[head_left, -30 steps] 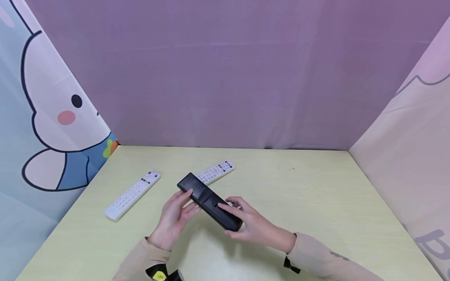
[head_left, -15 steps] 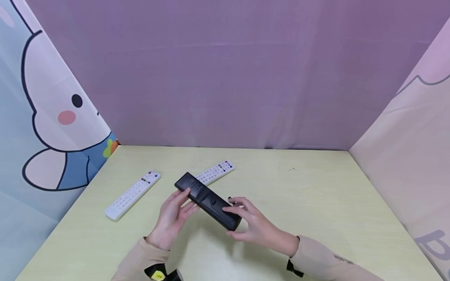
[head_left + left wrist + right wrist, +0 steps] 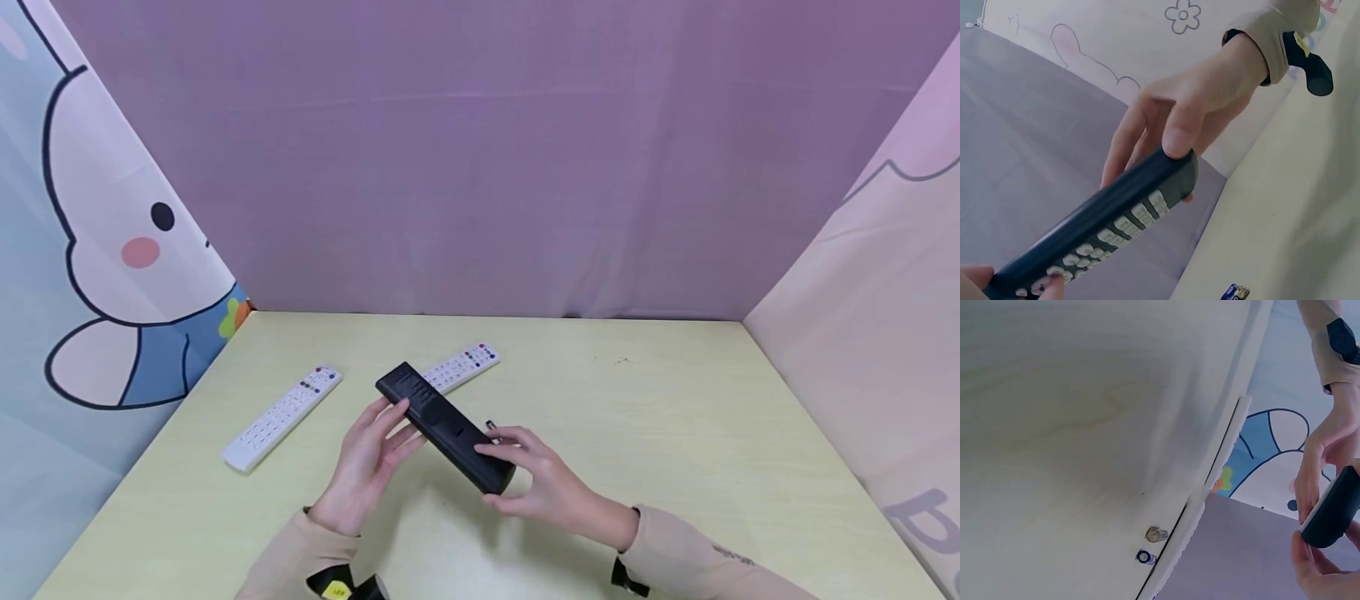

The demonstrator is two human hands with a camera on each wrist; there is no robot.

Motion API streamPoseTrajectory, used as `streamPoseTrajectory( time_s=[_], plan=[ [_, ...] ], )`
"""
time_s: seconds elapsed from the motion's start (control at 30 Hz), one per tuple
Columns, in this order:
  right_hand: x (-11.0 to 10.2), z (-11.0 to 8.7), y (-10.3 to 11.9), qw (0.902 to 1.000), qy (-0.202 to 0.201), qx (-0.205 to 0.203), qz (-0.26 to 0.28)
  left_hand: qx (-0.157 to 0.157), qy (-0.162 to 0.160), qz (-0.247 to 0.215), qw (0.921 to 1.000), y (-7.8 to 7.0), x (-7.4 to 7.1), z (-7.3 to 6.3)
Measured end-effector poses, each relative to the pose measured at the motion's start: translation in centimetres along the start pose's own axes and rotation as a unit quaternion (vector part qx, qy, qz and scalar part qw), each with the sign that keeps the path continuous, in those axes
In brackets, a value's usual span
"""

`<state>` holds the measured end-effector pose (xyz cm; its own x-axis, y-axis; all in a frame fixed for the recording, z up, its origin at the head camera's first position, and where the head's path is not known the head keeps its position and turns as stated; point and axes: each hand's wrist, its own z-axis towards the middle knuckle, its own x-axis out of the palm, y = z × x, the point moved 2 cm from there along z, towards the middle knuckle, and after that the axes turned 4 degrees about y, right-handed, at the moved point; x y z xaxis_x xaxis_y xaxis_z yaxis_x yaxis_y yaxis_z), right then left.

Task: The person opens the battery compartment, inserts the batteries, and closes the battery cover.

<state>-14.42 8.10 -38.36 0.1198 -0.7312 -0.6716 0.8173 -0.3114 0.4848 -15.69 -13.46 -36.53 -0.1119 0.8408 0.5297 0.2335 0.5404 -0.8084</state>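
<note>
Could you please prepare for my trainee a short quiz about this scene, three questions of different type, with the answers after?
1. How many white remotes lie on the table?
2. Which hand holds the end of the black remote nearer to the person?
3. True or false: the buttons of the black remote face the head camera.

Key:
1. Two.
2. The right hand.
3. False. The head view shows its back; the buttons show in the left wrist view.

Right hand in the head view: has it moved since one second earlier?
Yes, slightly; the right hand shifted rightward, farther from the leftmost white remote.
</note>
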Motion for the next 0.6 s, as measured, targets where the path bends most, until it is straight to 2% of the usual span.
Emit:
streamPoseTrajectory(
  time_s=[0.2, 0.33, 0.43, 0.6],
  plan=[
    [-0.10, 0.06, 0.29, 0.9965, 0.003, 0.061, 0.057, 0.009, 0.006, 0.010, 0.9999, -0.16, -0.04, 0.18],
    [-0.22, -0.02, 0.45, 0.9899, 0.008, 0.100, 0.100, 0.016, 0.014, 0.011, 0.9997, -0.20, -0.08, 0.40],
    [-0.34, -0.07, 0.54, 0.9792, 0.020, 0.135, 0.151, 0.028, 0.022, 0.015, 0.9993, -0.20, -0.15, 0.56],
    [-0.49, -0.11, 0.67, 0.9495, 0.030, 0.190, 0.247, 0.041, 0.024, 0.030, 0.9984, -0.09, -0.21, 0.85]
  ],
)
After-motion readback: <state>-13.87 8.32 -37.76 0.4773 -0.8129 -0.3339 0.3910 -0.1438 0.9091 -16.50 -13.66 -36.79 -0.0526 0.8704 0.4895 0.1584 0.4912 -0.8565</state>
